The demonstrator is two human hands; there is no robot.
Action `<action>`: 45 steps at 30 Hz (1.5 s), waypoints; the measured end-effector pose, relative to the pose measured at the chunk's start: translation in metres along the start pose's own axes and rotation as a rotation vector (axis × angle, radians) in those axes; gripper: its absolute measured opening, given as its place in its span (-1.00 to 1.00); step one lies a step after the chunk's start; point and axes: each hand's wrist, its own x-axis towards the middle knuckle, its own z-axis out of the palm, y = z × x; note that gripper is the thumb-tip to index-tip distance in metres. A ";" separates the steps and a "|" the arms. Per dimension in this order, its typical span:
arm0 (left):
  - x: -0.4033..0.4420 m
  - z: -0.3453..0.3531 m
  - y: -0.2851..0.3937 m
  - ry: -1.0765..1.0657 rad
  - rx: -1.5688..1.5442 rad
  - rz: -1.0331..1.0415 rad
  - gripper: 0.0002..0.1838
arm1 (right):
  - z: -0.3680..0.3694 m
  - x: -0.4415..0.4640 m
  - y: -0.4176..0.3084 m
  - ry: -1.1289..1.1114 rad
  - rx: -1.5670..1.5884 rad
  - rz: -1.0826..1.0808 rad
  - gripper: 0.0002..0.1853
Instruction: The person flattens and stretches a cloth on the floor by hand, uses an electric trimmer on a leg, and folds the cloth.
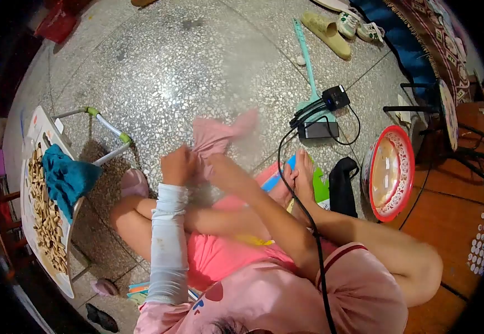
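A limp pink cloth [213, 135], partly smeared by motion, hangs out beyond my hands above the floor; its exact kind is unclear. My left hand [177, 166] is closed in a fist against the cloth's near end, below a white sleeve cover [169, 239]. Beside it, my right hand [218, 166] closes round the same cloth, with its fingers partly hidden. Both hands are in front of my crossed legs.
On the left, a small table [68, 278] bears a pile of short tan pieces [47, 228] and a teal cloth [67, 175]. To the right are a red-rimmed basin [408, 178], a black cloth [342, 189], a fly swatter [307, 64] and a black device [319, 130] with cables. Shoes [326, 34] lie farther off.
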 end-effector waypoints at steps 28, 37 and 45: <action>-0.012 -0.066 -0.047 -0.132 -1.211 -0.053 -0.91 | -0.087 0.035 -0.070 -0.103 -0.106 0.062 -0.68; -0.015 -0.097 -0.023 0.093 -1.694 0.003 -0.82 | -0.119 0.057 -0.099 0.088 0.233 0.105 -0.77; -0.038 -0.107 -0.038 -0.071 -1.754 0.231 -0.75 | -0.151 0.050 -0.125 -0.223 0.530 0.091 -0.81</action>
